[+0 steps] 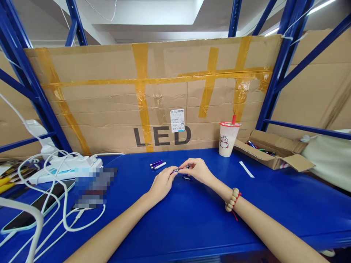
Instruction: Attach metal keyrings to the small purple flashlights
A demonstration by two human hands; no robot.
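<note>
Above the blue tabletop [175, 226], my left hand [161, 183] is closed around a small dark pen [175, 170] with a silvery part showing at its end. My right hand [199, 170] meets it there, thumb and forefinger pinched at the pen's tip. Whether a separate small part sits in the right fingers is too small to tell. Just below the right hand lies a dark blue pen piece [187, 177], perhaps a cap. Beyond the left hand, short purple pen pieces [156, 163] and a silver-white one [160, 166] lie side by side.
A milk drink cup [228, 140] with a red straw stands at the back right. Near it are a white strip [246, 169] and an open cardboard box [267, 157] holding pens. On the left are a power strip [68, 164], white cables and a phone [35, 208].
</note>
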